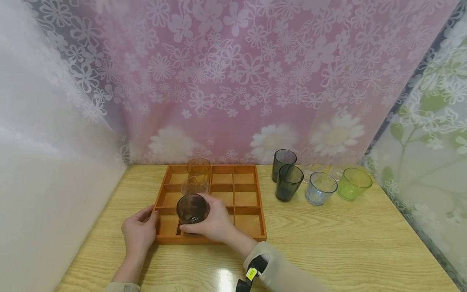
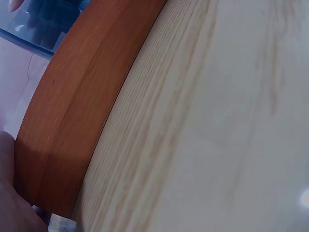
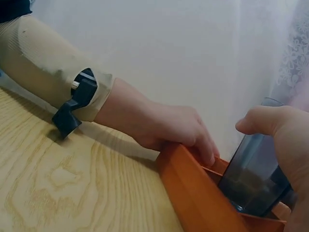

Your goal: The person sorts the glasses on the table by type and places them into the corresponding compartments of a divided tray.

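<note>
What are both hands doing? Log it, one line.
left hand: holds wooden tray at left edge | right hand: grips dark glass at front row | green glass: right of tray

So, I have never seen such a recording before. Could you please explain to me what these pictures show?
There is no robot here, only a person's bare left hand and right hand. The wide picture comes from a camera worn on the head. The two closer ones come from cameras on the wrists: the left shows mostly the side of a wooden tray, the right shows both hands.

The divided tray lies on a table. An amber glass and a clear glass stand in it. To the right are two more dark glasses, a bluish glass and a green glass.

The left hand holds the tray's edge; the right holds a dark glass at the front row.
</note>
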Demonstrator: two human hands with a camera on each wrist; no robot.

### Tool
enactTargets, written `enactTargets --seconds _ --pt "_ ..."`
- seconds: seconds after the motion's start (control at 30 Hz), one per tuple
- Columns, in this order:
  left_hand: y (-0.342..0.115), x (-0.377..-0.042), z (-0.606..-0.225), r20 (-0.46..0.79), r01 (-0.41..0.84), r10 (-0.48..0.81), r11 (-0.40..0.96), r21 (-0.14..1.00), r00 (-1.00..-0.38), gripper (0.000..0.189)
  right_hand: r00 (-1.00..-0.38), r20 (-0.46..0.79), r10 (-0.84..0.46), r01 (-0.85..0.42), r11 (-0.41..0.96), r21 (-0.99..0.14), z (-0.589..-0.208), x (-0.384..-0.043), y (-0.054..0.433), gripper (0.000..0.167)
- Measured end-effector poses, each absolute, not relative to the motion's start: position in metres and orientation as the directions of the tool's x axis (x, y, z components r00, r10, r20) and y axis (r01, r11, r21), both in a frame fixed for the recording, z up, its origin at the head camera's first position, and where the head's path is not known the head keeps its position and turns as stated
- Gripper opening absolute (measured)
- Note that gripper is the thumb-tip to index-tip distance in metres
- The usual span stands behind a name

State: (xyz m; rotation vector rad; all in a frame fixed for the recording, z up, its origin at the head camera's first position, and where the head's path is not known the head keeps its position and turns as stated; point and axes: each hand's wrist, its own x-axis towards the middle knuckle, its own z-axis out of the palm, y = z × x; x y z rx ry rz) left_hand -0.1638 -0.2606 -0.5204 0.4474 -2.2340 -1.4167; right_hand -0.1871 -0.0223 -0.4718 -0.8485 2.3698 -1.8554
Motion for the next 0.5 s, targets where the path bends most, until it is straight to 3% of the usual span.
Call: enactTargets --seconds 0.3,0.5 --pt "-0.261 -0.164 -0.524 0.203 -0.036 -0.499 0.429 0.903 -0.843 0.025 -0.852 0.299 -0.431 -0.388 0.133 -0.912 -0.484 -0.187 -0.023 0.067" --pt "-0.260 -0.166 -0.524 0.230 -0.025 -0.510 0.445 0.895 -0.829 0.023 -0.867 0.257 -0.428 -0.380 0.231 -0.896 -0.484 -0.187 -0.023 0.074"
